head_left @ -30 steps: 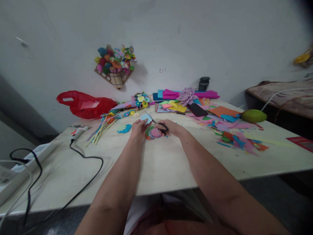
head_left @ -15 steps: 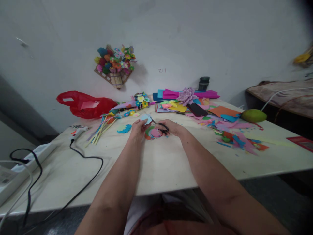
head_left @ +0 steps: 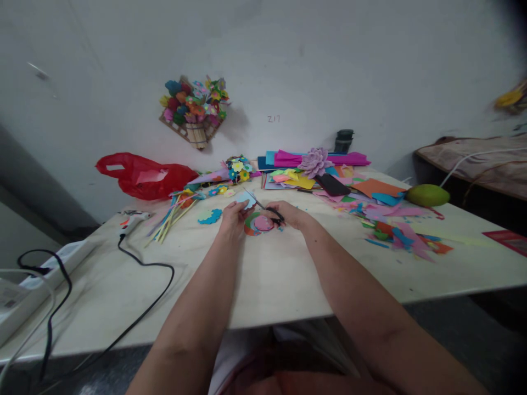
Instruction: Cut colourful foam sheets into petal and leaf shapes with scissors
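Note:
Between the thumb and fingers of my left hand (head_left: pixel 233 216) is a light blue paper piece (head_left: pixel 247 198) with a scalloped edge. My right hand (head_left: pixel 290 214) grips black-handled scissors (head_left: pixel 275 212), whose blades point up and left against the blue paper. Under and between the hands, round paper cutouts (head_left: pixel 262 223) in pink, green and orange lie on the table (head_left: pixel 280 274). Just left of my left hand rest blue and pale green scalloped paper pieces (head_left: pixel 210 216).
Left are a glue gun (head_left: pixel 134 221) with a black cord, a power strip (head_left: pixel 61 263), paper strips (head_left: pixel 168 222) and a red plastic bag (head_left: pixel 144 178). Right are paper scraps (head_left: pixel 403 233), a dark phone-like slab (head_left: pixel 332 185) and a green mango-like fruit (head_left: pixel 428 195). Behind stands a paper flower bouquet (head_left: pixel 239 167).
The scissors' handle loops are closer together than before. Both hands stay in nearly the same place, with the blue paper still held.

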Available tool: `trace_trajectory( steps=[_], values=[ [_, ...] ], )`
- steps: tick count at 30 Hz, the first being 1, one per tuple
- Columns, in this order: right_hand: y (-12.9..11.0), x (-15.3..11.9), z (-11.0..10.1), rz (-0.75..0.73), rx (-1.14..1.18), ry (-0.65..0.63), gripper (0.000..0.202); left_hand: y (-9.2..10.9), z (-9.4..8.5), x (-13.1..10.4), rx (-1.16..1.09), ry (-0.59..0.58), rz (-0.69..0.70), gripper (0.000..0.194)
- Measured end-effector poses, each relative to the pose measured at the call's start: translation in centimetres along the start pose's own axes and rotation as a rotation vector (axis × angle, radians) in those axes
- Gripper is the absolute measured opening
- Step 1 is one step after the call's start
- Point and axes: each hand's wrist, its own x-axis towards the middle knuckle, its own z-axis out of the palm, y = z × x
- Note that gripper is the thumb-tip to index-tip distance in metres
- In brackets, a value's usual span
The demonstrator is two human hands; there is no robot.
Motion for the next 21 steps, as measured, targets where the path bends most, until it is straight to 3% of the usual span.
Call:
trace_trajectory(
  steps=[21],
  values=[
    [0.28,0.44,0.23,-0.014,0.091,0.041,0.027,-0.13,0.54,-0.23,-0.011,0.016,0.035,0.023]
  ],
)
